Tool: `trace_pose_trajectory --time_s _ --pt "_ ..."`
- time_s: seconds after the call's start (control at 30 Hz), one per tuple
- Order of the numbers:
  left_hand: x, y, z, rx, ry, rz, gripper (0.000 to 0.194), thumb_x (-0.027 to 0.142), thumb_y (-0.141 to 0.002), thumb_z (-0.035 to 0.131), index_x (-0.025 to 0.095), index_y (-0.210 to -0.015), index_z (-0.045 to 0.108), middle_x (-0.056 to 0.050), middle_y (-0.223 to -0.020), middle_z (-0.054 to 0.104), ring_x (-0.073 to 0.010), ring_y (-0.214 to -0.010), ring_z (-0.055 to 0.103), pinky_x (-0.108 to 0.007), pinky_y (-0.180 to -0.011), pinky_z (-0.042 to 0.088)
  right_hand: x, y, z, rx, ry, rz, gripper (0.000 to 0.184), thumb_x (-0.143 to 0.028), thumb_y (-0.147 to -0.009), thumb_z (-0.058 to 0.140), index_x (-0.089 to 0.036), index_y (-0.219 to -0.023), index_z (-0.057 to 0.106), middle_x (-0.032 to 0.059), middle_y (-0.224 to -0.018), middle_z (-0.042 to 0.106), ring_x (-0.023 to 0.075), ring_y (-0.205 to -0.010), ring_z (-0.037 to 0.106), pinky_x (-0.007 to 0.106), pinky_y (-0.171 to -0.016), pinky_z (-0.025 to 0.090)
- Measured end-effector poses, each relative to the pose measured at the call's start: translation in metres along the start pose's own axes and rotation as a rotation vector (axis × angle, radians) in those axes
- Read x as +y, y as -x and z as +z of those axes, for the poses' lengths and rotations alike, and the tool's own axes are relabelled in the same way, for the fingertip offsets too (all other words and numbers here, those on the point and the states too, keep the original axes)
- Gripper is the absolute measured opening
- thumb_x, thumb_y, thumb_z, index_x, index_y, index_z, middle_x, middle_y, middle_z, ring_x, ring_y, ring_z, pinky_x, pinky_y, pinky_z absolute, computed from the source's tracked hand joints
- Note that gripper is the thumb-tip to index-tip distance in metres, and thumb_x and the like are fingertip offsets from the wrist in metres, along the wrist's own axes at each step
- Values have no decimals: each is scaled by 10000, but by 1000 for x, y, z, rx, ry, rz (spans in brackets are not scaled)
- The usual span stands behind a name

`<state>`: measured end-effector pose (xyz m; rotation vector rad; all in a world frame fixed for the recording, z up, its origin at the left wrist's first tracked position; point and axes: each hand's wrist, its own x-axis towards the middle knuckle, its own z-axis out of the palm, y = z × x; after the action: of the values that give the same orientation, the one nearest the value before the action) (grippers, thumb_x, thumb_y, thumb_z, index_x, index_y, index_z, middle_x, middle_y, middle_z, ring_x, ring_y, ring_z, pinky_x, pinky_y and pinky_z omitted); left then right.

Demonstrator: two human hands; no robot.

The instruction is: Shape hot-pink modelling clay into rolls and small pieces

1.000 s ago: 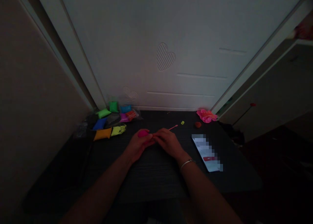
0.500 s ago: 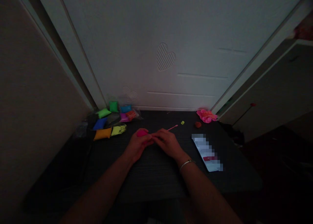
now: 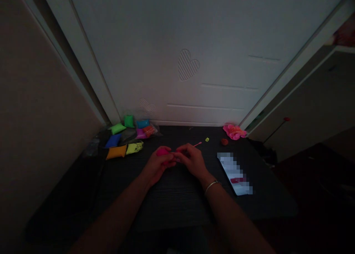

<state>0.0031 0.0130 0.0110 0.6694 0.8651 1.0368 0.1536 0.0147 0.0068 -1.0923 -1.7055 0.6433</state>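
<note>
My left hand [image 3: 156, 167] is closed round a lump of bright pink clay [image 3: 163, 150], which shows above the thumb. The fingers of my right hand [image 3: 192, 159] are bent into a pinch right beside it. A bit of the same pink shows between the two hands at the fingertips; its exact shape is too dark to make out. Just beyond my right hand, a thin pink stick tool [image 3: 198, 144] lies on the table, partly hidden by the knuckles. A small yellow-green piece [image 3: 207, 139] lies a little farther back.
Several coloured clay packets, among them an orange one [image 3: 116, 152] and a blue one [image 3: 113, 140], lie at the left back of the dark table [image 3: 172, 206]. To the right are a phone [image 3: 234, 174], a reddish-brown lump [image 3: 224, 141] and a pink petalled piece [image 3: 234, 131]. A white panel [image 3: 216, 69] rises behind.
My right hand has lifted and turned slightly, with its fingers more curled at the fingertips. The pink lump has shifted a little in my left hand. Things on the table stay put.
</note>
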Motion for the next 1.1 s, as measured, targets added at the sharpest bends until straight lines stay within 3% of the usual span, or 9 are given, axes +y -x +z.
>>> trace_pose_trajectory --time_s 0.33,0.5,0.63,0.8,0.97,1.1 --pt "-3 4 3 -118 -164 2 327 151 -572 694 157 -859 538 -18 -712 630 -104 -526 571 -261 -546 479 1 0 0 16 -137 61 108 -304 -728 589 -202 -763 593 -7 -708 555 104 -616 539 226 -546 466" --pt "-4 2 3 -106 -200 36 309 259 -616 679 136 -879 573 -33 -696 627 -97 -526 554 -229 -516 451 2 1 2 -18 -267 166 184 -340 -736 570 -222 -873 603 9 -819 561 118 -679 562 235 -540 508" --pt "-4 1 4 -17 -325 116 255 282 -591 692 132 -769 588 -21 -633 617 -102 -506 548 -220 -491 441 2 2 2 -55 -269 95 183 -292 -766 545 -240 -927 614 22 -864 571 120 -710 567 233 -574 497" --pt "-4 3 6 -51 -333 77 233 301 -609 673 140 -749 581 -12 -616 603 -102 -493 544 -238 -477 466 0 1 1 -63 -280 34 148 -247 -766 546 -235 -890 626 9 -822 574 115 -724 559 236 -624 478" --pt "-2 5 7 -66 -332 51 204 288 -628 660 137 -728 565 -12 -602 589 -112 -520 551 -223 -445 471 -1 2 3 -61 -378 175 126 -284 -743 567 -218 -847 593 -3 -773 577 109 -668 560 229 -577 488" --pt "1 5 6 -52 -145 37 181 267 -657 639 153 -748 532 -22 -701 612 -153 -632 604 -248 -473 506 -3 2 5 -31 -457 284 165 -323 -708 599 -205 -815 554 -9 -736 587 117 -654 576 229 -548 498"
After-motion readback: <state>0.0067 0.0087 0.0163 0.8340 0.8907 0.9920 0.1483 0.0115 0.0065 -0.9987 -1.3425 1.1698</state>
